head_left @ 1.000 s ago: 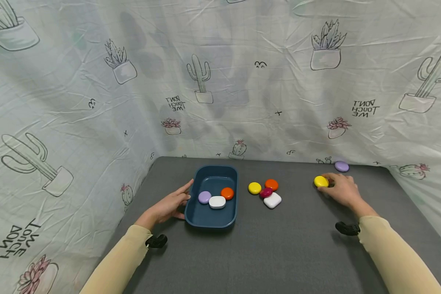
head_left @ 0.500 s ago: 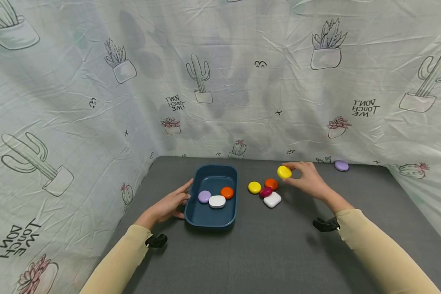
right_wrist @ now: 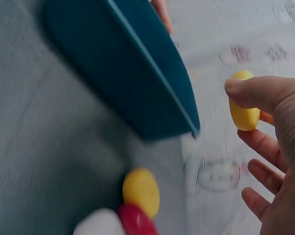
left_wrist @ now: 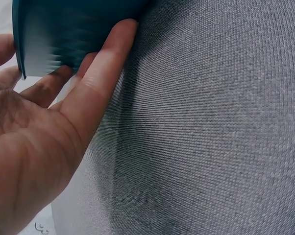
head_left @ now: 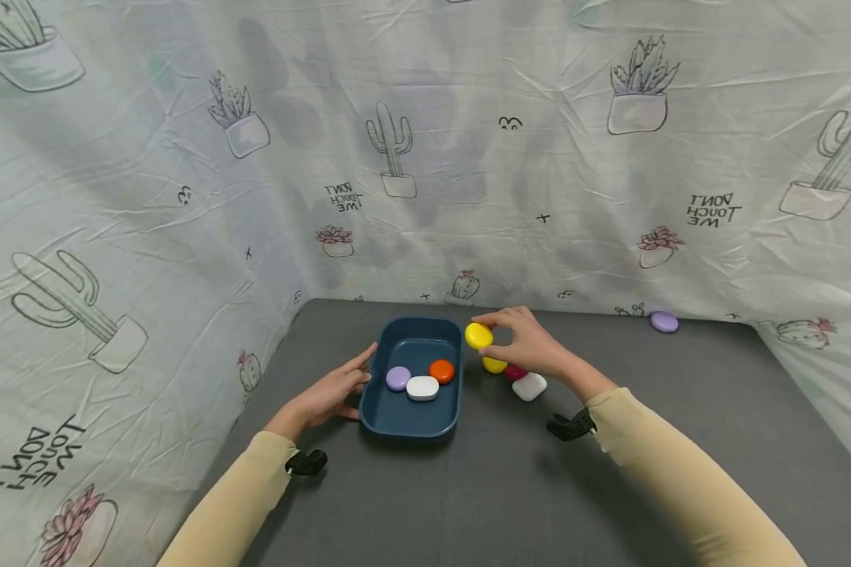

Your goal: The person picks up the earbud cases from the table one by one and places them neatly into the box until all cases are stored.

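Note:
In the head view my right hand [head_left: 533, 345] pinches a glossy yellow disc-shaped pebble [head_left: 478, 336] between thumb and fingers, just beyond the right rim of a dark blue rectangular tray [head_left: 399, 419]. The right wrist view has this yellow pebble [right_wrist: 245, 115] standing on edge in the pinch, level with the tray's corner. My left hand [head_left: 324, 399] lies along the tray's left side. Its fairly straight fingers [left_wrist: 101, 78] touch the outer wall in the left wrist view. Inside the tray are a lilac pebble [head_left: 398, 379], a white oblong one [head_left: 422, 388] and an orange one [head_left: 441, 372].
Below my right hand lie another yellow pebble [head_left: 495, 365], a crimson one [head_left: 515, 373] and a white one [head_left: 529, 387] on the grey table [head_left: 425, 504]. A lilac pebble [head_left: 663, 321] sits at the back edge, near the hanging printed cloth [head_left: 574, 173].
My right hand has lifted the yellow pebble and carried it left, from the right part of the table to the tray's right rim. My left hand stays at the tray.

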